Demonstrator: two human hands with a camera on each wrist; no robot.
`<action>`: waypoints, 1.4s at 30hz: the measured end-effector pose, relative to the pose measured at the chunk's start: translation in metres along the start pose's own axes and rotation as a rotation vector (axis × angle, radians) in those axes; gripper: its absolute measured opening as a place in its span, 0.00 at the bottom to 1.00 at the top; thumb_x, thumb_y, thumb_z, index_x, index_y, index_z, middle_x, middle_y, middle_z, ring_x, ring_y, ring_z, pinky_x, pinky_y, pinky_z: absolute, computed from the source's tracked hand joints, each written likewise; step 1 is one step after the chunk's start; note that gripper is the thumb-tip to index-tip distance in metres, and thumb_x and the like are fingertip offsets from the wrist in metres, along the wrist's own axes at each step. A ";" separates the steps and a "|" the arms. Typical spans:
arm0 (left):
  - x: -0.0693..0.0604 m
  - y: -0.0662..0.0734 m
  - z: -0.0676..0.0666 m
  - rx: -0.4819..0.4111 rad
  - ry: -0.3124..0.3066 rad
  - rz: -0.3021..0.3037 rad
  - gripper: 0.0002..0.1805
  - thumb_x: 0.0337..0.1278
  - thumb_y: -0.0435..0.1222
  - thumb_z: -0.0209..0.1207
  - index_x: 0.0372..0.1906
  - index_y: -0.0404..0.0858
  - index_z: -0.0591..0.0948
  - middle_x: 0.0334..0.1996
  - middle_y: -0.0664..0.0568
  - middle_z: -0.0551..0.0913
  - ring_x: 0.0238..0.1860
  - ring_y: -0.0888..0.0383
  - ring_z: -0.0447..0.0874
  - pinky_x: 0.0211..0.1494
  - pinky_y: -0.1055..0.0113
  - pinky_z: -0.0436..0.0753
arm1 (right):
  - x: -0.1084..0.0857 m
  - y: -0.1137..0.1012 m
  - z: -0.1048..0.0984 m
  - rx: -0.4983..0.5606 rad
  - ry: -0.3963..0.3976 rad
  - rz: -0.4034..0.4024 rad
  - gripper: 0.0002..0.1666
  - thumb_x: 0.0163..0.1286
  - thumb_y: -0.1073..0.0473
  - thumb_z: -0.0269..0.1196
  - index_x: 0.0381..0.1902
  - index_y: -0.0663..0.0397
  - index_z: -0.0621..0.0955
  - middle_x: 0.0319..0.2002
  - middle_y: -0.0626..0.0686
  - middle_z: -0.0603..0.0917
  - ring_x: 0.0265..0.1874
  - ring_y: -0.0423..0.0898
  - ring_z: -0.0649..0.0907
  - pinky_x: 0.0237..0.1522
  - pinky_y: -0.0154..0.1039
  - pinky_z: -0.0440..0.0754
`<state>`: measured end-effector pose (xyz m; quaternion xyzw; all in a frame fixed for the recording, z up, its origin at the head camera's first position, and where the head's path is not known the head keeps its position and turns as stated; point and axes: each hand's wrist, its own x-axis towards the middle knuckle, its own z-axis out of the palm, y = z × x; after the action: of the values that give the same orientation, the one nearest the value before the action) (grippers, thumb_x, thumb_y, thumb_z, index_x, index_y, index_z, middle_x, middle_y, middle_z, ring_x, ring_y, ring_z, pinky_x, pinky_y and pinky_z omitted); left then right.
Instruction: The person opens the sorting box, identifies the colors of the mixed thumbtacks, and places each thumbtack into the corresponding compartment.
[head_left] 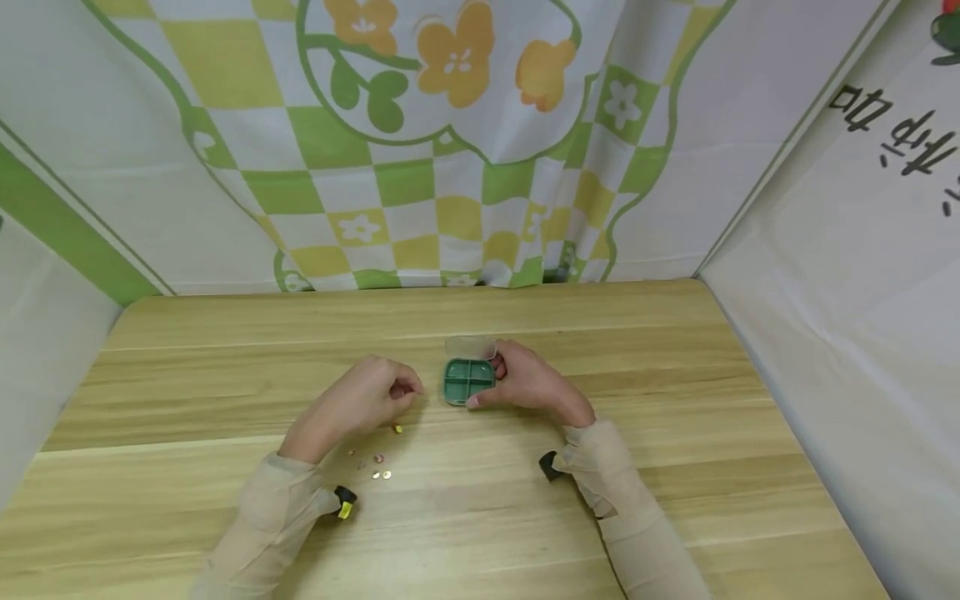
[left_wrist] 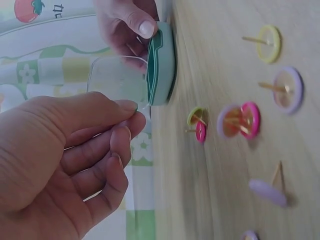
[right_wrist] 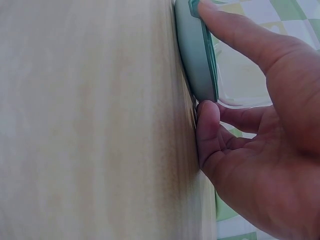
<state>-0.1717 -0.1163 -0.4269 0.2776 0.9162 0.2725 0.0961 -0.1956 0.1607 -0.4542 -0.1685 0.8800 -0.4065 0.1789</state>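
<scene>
A small green box (head_left: 468, 382) with four compartments lies on the table, its clear lid (head_left: 471, 347) open on the far side. My right hand (head_left: 528, 379) grips the box's right side, thumb on the near rim and fingers curled behind, as the right wrist view of the box (right_wrist: 196, 55) shows. Just left of the box, my left hand (head_left: 367, 396) has thumb and index fingertips together; whether something tiny is between them I cannot tell. Several thumbtacks with yellow, pink and lilac rims, such as a yellow one (left_wrist: 270, 44) and a lilac one (left_wrist: 289, 90), lie loose near my left hand.
The wooden table (head_left: 480, 525) reaches back to a green and yellow checked curtain (head_left: 420, 192). White cloth walls stand at the left and right. A black strap end (head_left: 551, 466) hangs by the right sleeve, and a black and yellow one (head_left: 345, 502) by the left.
</scene>
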 end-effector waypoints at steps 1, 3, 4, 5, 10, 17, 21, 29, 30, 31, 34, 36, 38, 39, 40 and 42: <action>0.001 0.001 0.000 0.003 0.007 0.011 0.06 0.64 0.29 0.64 0.39 0.37 0.91 0.31 0.55 0.89 0.31 0.66 0.79 0.37 0.71 0.81 | 0.000 0.000 0.000 0.002 0.001 0.000 0.32 0.54 0.51 0.84 0.47 0.57 0.77 0.38 0.51 0.76 0.36 0.44 0.74 0.40 0.37 0.75; 0.004 0.001 0.001 0.008 0.020 0.027 0.06 0.64 0.29 0.64 0.38 0.38 0.91 0.30 0.56 0.89 0.31 0.67 0.79 0.37 0.71 0.80 | 0.000 0.001 0.000 0.003 0.001 -0.001 0.32 0.54 0.51 0.84 0.46 0.58 0.77 0.37 0.51 0.76 0.35 0.44 0.74 0.39 0.37 0.74; 0.006 0.002 0.001 0.011 0.028 0.039 0.06 0.64 0.29 0.64 0.38 0.38 0.91 0.30 0.55 0.89 0.30 0.67 0.79 0.37 0.71 0.80 | 0.000 0.002 0.000 0.003 0.001 0.000 0.32 0.54 0.51 0.84 0.46 0.57 0.77 0.37 0.51 0.76 0.35 0.44 0.74 0.39 0.37 0.74; 0.008 0.003 0.002 0.013 0.034 0.044 0.06 0.64 0.29 0.64 0.38 0.38 0.91 0.31 0.55 0.89 0.31 0.67 0.79 0.37 0.71 0.80 | 0.000 0.002 0.000 0.003 0.000 0.000 0.32 0.54 0.51 0.84 0.46 0.57 0.77 0.37 0.51 0.76 0.35 0.44 0.74 0.39 0.37 0.74; 0.016 0.007 0.002 0.028 0.047 0.047 0.06 0.66 0.31 0.64 0.41 0.37 0.91 0.34 0.54 0.91 0.34 0.65 0.81 0.41 0.67 0.83 | 0.001 0.004 0.000 0.006 -0.002 -0.004 0.32 0.54 0.51 0.84 0.47 0.57 0.77 0.37 0.51 0.77 0.35 0.44 0.75 0.39 0.36 0.75; 0.026 0.017 0.004 0.093 0.042 0.055 0.06 0.66 0.31 0.64 0.42 0.38 0.91 0.34 0.53 0.91 0.34 0.63 0.82 0.42 0.63 0.84 | 0.001 0.003 -0.001 0.016 -0.011 -0.009 0.32 0.54 0.51 0.83 0.47 0.57 0.78 0.38 0.52 0.80 0.36 0.44 0.76 0.40 0.37 0.77; 0.031 0.024 0.006 0.150 0.052 0.047 0.05 0.66 0.32 0.65 0.40 0.39 0.90 0.33 0.54 0.90 0.32 0.62 0.80 0.39 0.63 0.83 | 0.001 0.003 -0.001 0.021 -0.020 -0.023 0.31 0.55 0.51 0.83 0.49 0.57 0.78 0.39 0.52 0.81 0.36 0.44 0.77 0.41 0.36 0.77; 0.041 0.029 0.013 0.264 0.092 0.091 0.07 0.65 0.30 0.65 0.42 0.39 0.91 0.37 0.51 0.92 0.35 0.60 0.86 0.41 0.61 0.86 | 0.002 0.003 -0.001 0.004 -0.025 -0.024 0.30 0.56 0.50 0.83 0.47 0.56 0.78 0.39 0.52 0.79 0.35 0.44 0.75 0.40 0.36 0.74; 0.042 0.030 0.013 0.274 0.093 0.097 0.07 0.64 0.30 0.65 0.41 0.39 0.91 0.37 0.51 0.92 0.34 0.60 0.85 0.39 0.61 0.86 | 0.002 0.003 -0.001 -0.001 -0.023 -0.021 0.31 0.56 0.49 0.83 0.46 0.56 0.77 0.38 0.52 0.78 0.35 0.44 0.74 0.39 0.37 0.74; 0.043 0.030 0.014 0.287 0.095 0.104 0.06 0.64 0.30 0.65 0.40 0.39 0.91 0.35 0.52 0.92 0.33 0.60 0.84 0.37 0.62 0.85 | 0.002 0.003 -0.002 -0.005 -0.022 -0.018 0.31 0.56 0.49 0.83 0.46 0.56 0.77 0.38 0.52 0.77 0.35 0.44 0.74 0.39 0.37 0.73; 0.045 0.031 0.014 0.329 0.098 0.115 0.06 0.63 0.29 0.65 0.37 0.41 0.91 0.31 0.53 0.90 0.29 0.61 0.80 0.33 0.63 0.81 | 0.002 0.002 -0.002 -0.004 -0.021 -0.008 0.31 0.56 0.48 0.83 0.47 0.55 0.77 0.39 0.52 0.78 0.36 0.45 0.75 0.40 0.37 0.74; 0.046 0.031 0.014 0.354 0.104 0.115 0.06 0.63 0.29 0.65 0.35 0.42 0.90 0.30 0.54 0.89 0.28 0.61 0.80 0.32 0.63 0.81 | 0.002 0.002 -0.002 0.000 -0.020 -0.004 0.31 0.56 0.49 0.83 0.47 0.55 0.78 0.40 0.52 0.79 0.36 0.45 0.75 0.40 0.37 0.74; 0.046 0.032 0.014 0.368 0.108 0.109 0.07 0.63 0.29 0.66 0.34 0.42 0.91 0.31 0.54 0.90 0.29 0.61 0.81 0.32 0.62 0.82 | 0.002 0.003 -0.002 0.004 -0.022 -0.002 0.31 0.56 0.49 0.83 0.47 0.55 0.78 0.39 0.52 0.79 0.36 0.44 0.75 0.40 0.36 0.75; 0.046 0.032 0.014 0.372 0.109 0.106 0.07 0.62 0.28 0.65 0.34 0.42 0.90 0.30 0.54 0.90 0.29 0.61 0.81 0.32 0.61 0.82 | 0.002 0.003 -0.002 0.004 -0.022 -0.001 0.31 0.55 0.49 0.83 0.47 0.55 0.78 0.39 0.52 0.78 0.36 0.44 0.75 0.40 0.37 0.74; 0.047 0.032 0.014 0.374 0.108 0.105 0.07 0.63 0.28 0.65 0.34 0.42 0.90 0.30 0.54 0.89 0.29 0.61 0.82 0.32 0.61 0.82 | 0.002 0.003 -0.002 0.006 -0.024 -0.002 0.30 0.55 0.49 0.83 0.46 0.55 0.78 0.39 0.52 0.78 0.35 0.44 0.75 0.40 0.36 0.74; 0.047 0.033 0.014 0.369 0.106 0.102 0.07 0.63 0.28 0.65 0.34 0.42 0.90 0.31 0.54 0.90 0.29 0.60 0.83 0.32 0.60 0.82 | 0.002 0.003 -0.002 0.008 -0.025 -0.001 0.30 0.55 0.50 0.83 0.46 0.55 0.78 0.38 0.51 0.77 0.35 0.44 0.74 0.39 0.36 0.73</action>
<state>-0.1909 -0.0609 -0.4214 0.3218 0.9392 0.1185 -0.0188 -0.1984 0.1625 -0.4555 -0.1735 0.8760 -0.4078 0.1905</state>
